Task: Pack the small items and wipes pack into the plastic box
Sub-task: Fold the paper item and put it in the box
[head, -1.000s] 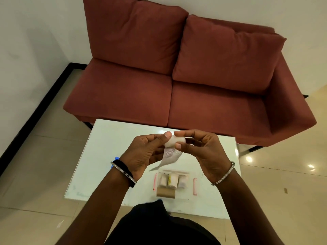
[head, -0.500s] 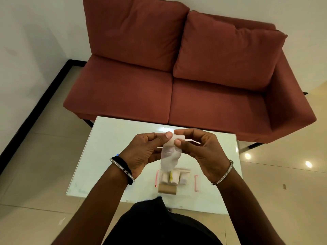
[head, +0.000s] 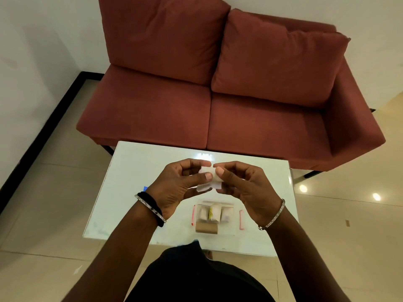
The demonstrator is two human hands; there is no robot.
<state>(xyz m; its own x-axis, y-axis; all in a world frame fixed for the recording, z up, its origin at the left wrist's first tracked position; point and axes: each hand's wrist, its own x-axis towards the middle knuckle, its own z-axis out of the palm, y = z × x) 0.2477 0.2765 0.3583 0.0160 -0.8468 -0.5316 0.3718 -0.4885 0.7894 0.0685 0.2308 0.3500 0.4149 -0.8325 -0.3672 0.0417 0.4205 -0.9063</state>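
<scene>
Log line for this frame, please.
hands: both on gauze | box: open, part-filled | phase: rolling, above table

The white table (head: 135, 171) carries a clear plastic box (head: 235, 223) near its near edge, holding small items.

Dim warm indoor light — glare on the glossy table (head: 139, 168), wide-angle bending at edges.

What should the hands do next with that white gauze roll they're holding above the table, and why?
Probably lower the white gauze roll toward the clear plastic box just below. Both the left hand and the right hand pinch it, and only a short loose end shows, so it looks nearly rolled up. The box is open, holds other small items, and seems to have room.
</scene>
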